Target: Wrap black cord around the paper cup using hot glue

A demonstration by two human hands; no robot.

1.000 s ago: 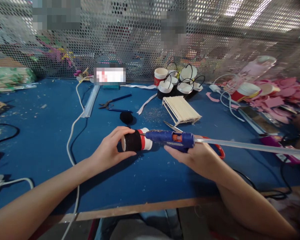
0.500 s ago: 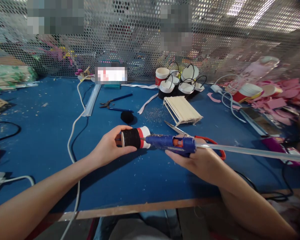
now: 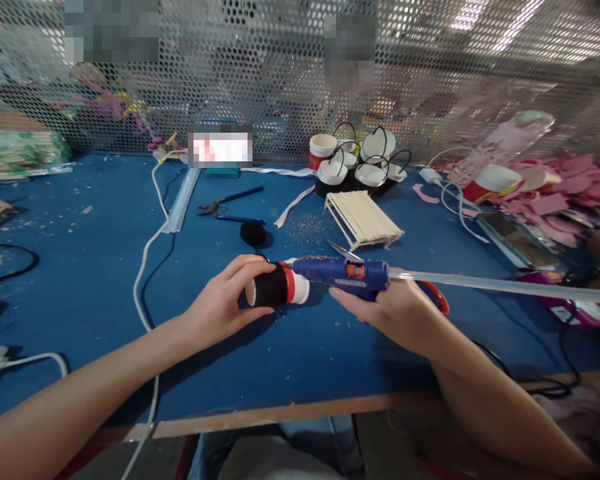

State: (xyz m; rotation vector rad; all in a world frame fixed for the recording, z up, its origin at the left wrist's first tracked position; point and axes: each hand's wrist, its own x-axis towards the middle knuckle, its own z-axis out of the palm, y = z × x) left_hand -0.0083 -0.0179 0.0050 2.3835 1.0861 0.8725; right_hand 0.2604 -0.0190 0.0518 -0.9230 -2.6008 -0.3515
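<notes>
My left hand (image 3: 230, 293) is closed around a paper cup (image 3: 273, 285) lying on its side, its lower part wrapped in black yarn and a red and white band showing toward the rim. In my right hand (image 3: 390, 313) is a blue hot glue gun (image 3: 345, 275), a long clear glue stick (image 3: 480, 283) sticking out of its back. The gun's nozzle points left and meets the upper side of the cup near the edge of the black wrap. Just behind the cup lies a ball of black yarn (image 3: 253, 234). Scissors (image 3: 345, 251) with red handles lie partly hidden behind my right hand.
Pliers (image 3: 240, 205) and spare glue sticks (image 3: 181, 203) lie at the back. A small wooden stick rack (image 3: 365, 219) stands before several black-handled cups (image 3: 370, 175). A phone (image 3: 515, 240) and pink pieces (image 3: 555, 193) are at right; a white cable (image 3: 143, 280) crosses at left.
My left hand has turned the cup and shifted it slightly right and toward me, its fingers now farther over the top. The glue gun has risen a little in the picture.
</notes>
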